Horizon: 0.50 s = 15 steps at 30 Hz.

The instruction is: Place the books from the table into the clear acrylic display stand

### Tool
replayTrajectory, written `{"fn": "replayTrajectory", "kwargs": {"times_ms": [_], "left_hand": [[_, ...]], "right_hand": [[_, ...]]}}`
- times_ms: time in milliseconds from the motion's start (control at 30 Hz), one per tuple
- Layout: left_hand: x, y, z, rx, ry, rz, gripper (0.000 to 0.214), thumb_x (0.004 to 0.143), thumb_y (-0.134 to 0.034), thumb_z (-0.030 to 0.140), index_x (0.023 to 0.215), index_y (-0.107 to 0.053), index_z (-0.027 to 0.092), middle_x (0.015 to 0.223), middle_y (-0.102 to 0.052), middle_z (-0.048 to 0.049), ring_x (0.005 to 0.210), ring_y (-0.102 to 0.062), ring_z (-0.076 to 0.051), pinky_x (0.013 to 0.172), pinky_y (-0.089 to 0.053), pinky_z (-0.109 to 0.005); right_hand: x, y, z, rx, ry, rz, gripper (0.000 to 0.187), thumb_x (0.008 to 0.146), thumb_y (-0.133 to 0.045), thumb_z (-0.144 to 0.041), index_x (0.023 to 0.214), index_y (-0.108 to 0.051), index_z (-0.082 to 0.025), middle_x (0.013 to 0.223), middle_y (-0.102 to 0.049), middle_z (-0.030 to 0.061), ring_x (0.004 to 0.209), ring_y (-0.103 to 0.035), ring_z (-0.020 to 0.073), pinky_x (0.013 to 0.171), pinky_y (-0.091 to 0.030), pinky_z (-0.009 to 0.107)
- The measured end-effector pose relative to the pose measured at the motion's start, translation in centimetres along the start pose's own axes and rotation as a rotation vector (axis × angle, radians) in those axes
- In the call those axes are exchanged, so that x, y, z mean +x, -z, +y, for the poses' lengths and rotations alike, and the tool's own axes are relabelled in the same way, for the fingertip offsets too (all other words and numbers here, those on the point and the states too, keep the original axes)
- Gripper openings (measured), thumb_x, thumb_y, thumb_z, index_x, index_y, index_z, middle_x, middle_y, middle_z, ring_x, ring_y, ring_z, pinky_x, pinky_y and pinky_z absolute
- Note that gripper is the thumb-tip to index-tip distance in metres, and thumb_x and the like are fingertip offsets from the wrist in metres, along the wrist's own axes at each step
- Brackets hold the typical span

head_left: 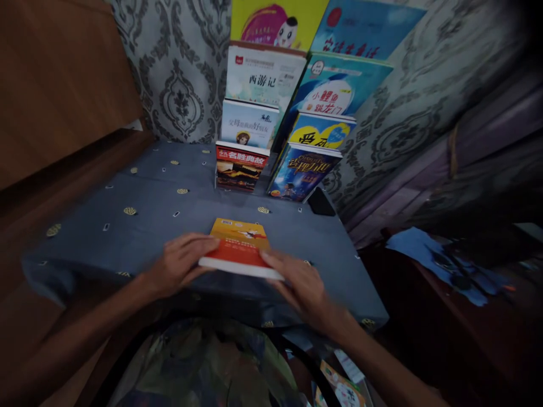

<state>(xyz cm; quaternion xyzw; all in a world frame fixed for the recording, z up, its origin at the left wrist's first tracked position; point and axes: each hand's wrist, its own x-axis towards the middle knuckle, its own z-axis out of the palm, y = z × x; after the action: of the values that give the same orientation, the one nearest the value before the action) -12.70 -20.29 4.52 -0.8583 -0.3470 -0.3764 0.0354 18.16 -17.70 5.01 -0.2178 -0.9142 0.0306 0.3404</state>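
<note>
An orange and yellow book (241, 246) lies flat near the front edge of a table covered with a blue-grey cloth (144, 220). My left hand (180, 263) grips its near left corner, fingers curled onto the cover. At the near right corner my right hand (299, 282) holds the book, fingers laid along its white page edge. Both hands are closed on it.
Several children's books stand in stepped rows at the table's back: a red one (240, 165) and a dark blue one (302, 172) in front. A black object (321, 202) lies beside them. Patterned wallpaper behind, wooden panel (59, 73) left, blue paper (428, 254) at right, a bag (203, 367) below.
</note>
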Motion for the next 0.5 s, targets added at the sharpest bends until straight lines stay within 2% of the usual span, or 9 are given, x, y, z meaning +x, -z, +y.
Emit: {"fn": "replayTrajectory", "kwargs": {"times_ms": [67,133,200,233,300,367,433,500], "left_hand": [[3.1,0.5,-0.9,-0.073,0.088,0.113,0.028,0.099,-0.056,0.034,0.122,-0.062,0.019,0.104,-0.075,-0.0072,0.093,-0.07,-0.017,0.084,-0.056,-0.029],[6.3,0.5,-2.4,-0.153,0.201,0.247,0.023,0.097,-0.058,0.039,0.107,-0.063,0.019,0.092,-0.072,-0.003,0.079,-0.068,-0.014,0.073,-0.055,-0.025],[9.0,-0.1,-4.4,-0.314,0.362,0.356,0.023,0.096,-0.057,0.041,0.103,-0.06,0.019,0.085,-0.068,-0.0003,0.069,-0.063,-0.012,0.061,-0.05,-0.021],[10.0,-0.6,-5.5,-0.408,0.426,0.366,0.025,0.095,-0.057,0.043,0.103,-0.058,0.02,0.077,-0.064,0.0023,0.061,-0.059,-0.01,0.055,-0.047,-0.02],[11.1,-2.1,-7.9,-0.566,0.555,0.305,0.027,0.094,-0.056,0.047,0.099,-0.056,0.02,0.064,-0.056,0.0061,0.05,-0.051,-0.009,0.047,-0.04,-0.018],[11.1,-3.9,-10.0,-0.645,0.701,0.204,0.031,0.091,-0.057,0.051,0.091,-0.054,0.02,0.057,-0.05,0.0077,0.042,-0.045,-0.008,0.041,-0.034,-0.017],[10.6,-5.8,-11.6,-0.623,0.838,0.109,0.031,0.091,-0.056,0.051,0.085,-0.05,0.021,0.054,-0.048,0.0078,0.041,-0.044,-0.009,0.04,-0.032,-0.018],[10.0,-7.4,-12.7,-0.516,0.939,-0.002,0.028,0.094,-0.049,0.048,0.085,-0.049,0.021,0.053,-0.047,0.0076,0.04,-0.044,-0.01,0.041,-0.034,-0.019]], "right_hand": [[2.9,1.0,1.2,0.037,-0.072,0.107,0.042,0.101,-0.054,-0.024,0.143,-0.054,-0.026,0.118,-0.076,0.0074,0.107,-0.073,0.0197,0.093,-0.06,0.033],[6.0,1.4,2.8,0.127,-0.19,0.236,0.029,0.099,-0.057,-0.032,0.126,-0.066,-0.025,0.113,-0.076,0.0064,0.102,-0.073,0.0207,0.089,-0.059,0.034],[8.9,1.1,5.0,0.271,-0.328,0.321,0.027,0.098,-0.058,-0.04,0.114,-0.071,-0.022,0.106,-0.076,0.0055,0.092,-0.072,0.0197,0.08,-0.059,0.033],[10.1,0.6,6.3,0.36,-0.381,0.342,0.03,0.096,-0.058,-0.045,0.109,-0.071,-0.021,0.101,-0.076,0.005,0.087,-0.071,0.0189,0.076,-0.057,0.032],[11.7,-1.1,8.9,0.525,-0.479,0.315,0.037,0.092,-0.058,-0.053,0.1,-0.072,-0.02,0.089,-0.074,0.0034,0.077,-0.067,0.0175,0.067,-0.054,0.029],[12.3,-3.5,11.4,0.619,-0.619,0.243,0.047,0.086,-0.058,-0.064,0.09,-0.071,-0.019,0.077,-0.071,0.0022,0.068,-0.063,0.0163,0.06,-0.049,0.026],[12.3,-6.0,13.5,0.56,-0.793,0.162,0.055,0.082,-0.054,-0.073,0.08,-0.068,-0.019,0.069,-0.067,0.0013,0.063,-0.06,0.0162,0.056,-0.046,0.026],[11.9,-8.1,14.8,0.507,-0.848,0.122,0.057,0.082,-0.052,-0.073,0.073,-0.065,-0.019,0.063,-0.063,0.0013,0.06,-0.058,0.0167,0.054,-0.045,0.026]]}}
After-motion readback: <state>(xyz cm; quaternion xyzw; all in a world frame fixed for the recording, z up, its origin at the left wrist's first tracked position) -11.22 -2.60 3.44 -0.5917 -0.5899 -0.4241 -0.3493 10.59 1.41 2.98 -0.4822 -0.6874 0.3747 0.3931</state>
